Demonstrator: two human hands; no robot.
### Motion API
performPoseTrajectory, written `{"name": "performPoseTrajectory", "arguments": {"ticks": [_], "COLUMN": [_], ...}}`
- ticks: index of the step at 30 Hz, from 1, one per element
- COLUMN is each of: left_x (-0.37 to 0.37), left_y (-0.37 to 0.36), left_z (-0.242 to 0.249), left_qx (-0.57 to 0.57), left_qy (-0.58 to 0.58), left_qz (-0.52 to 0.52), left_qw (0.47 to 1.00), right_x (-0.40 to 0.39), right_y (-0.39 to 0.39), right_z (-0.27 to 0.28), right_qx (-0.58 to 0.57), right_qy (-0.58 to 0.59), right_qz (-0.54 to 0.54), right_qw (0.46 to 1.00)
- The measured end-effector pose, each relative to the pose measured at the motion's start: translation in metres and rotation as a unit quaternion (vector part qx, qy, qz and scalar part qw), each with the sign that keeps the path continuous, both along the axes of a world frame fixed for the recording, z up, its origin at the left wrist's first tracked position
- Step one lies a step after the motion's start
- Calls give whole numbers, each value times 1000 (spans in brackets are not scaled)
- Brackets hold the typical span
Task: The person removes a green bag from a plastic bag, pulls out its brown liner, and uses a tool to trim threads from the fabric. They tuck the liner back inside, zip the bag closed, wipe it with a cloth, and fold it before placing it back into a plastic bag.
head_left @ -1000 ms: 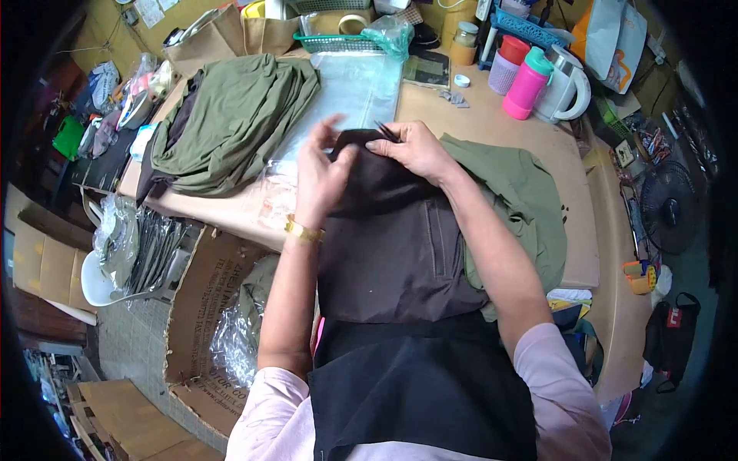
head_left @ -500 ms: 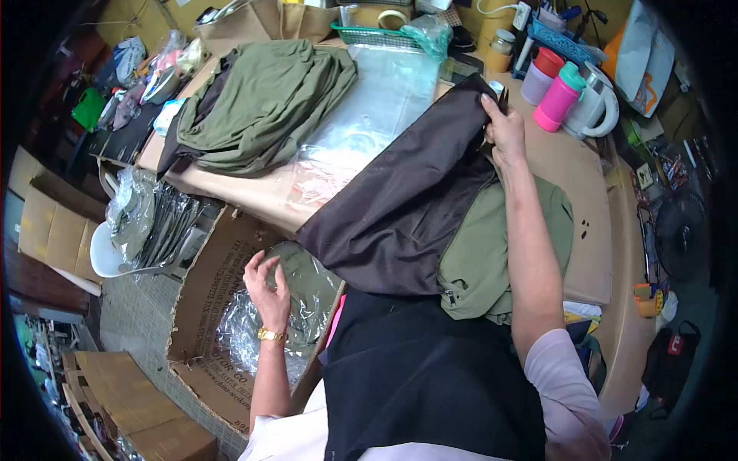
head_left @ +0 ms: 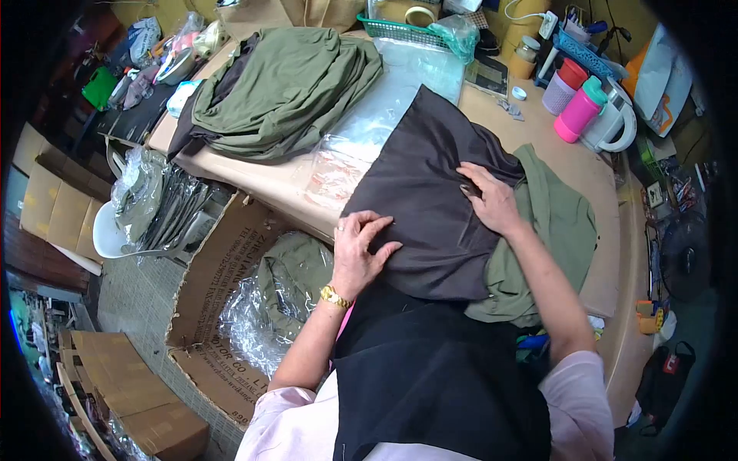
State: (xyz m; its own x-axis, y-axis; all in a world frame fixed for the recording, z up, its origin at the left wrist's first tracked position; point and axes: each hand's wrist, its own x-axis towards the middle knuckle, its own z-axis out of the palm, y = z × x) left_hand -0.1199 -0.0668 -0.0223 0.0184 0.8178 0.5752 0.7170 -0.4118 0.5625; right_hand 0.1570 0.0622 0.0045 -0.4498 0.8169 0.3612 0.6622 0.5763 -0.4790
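Dark brown fabric [head_left: 430, 223] lies spread at the table's front edge, partly over a green garment [head_left: 561, 223] on the right. My left hand [head_left: 361, 250] touches the brown fabric's left side, thumb and fingers apart. My right hand [head_left: 492, 201] rests on the same fabric near its right edge, fingers spread, with a small dark tool seemingly against its palm; the hand hides most of it. A pile of green and dark garments [head_left: 284, 92] sits at the back left, beside clear plastic sheets [head_left: 415, 77].
An open cardboard box [head_left: 207, 307] with plastic and green cloth stands below the table at left. Beside it is a white tub [head_left: 111, 242] of wrapped items. At the back are a green basket [head_left: 392, 31], a pink bottle [head_left: 573, 119] and a kettle [head_left: 611, 127].
My left hand moved from above the box onto the brown fabric. My right hand came down from its raised far corner, and the fabric now lies flatter. The view shifted slightly.
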Motion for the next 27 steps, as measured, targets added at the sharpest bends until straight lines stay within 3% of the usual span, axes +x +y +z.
{"name": "performPoseTrajectory", "arguments": {"ticks": [2,6,8,11,16,20,27], "left_x": [9,22,22,21,9,13,9], "left_y": [-3,-3,-1,3,6,2,5], "left_z": [-7,4,4,1,-15,-3,-1], "left_qx": [6,-12,-32,-60,-13,-75,-80], "left_qy": [-22,-37,-37,31,-21,-13,-61], "left_qz": [-24,-11,-6,-14,-64,-71,-82], "left_qw": [999,999,999,998,998,995,992], "right_x": [23,5,-29,-63,-62,-62,-62], "right_y": [15,2,-25,-51,-52,-54,-54], "right_z": [5,38,50,28,5,4,3], "right_qx": [1,5,10,-49,-71,-66,-63], "right_qy": [-41,-58,53,123,88,81,84], "right_qz": [53,-14,-3,13,19,18,20], "right_qw": [998,998,999,991,993,994,994]}}
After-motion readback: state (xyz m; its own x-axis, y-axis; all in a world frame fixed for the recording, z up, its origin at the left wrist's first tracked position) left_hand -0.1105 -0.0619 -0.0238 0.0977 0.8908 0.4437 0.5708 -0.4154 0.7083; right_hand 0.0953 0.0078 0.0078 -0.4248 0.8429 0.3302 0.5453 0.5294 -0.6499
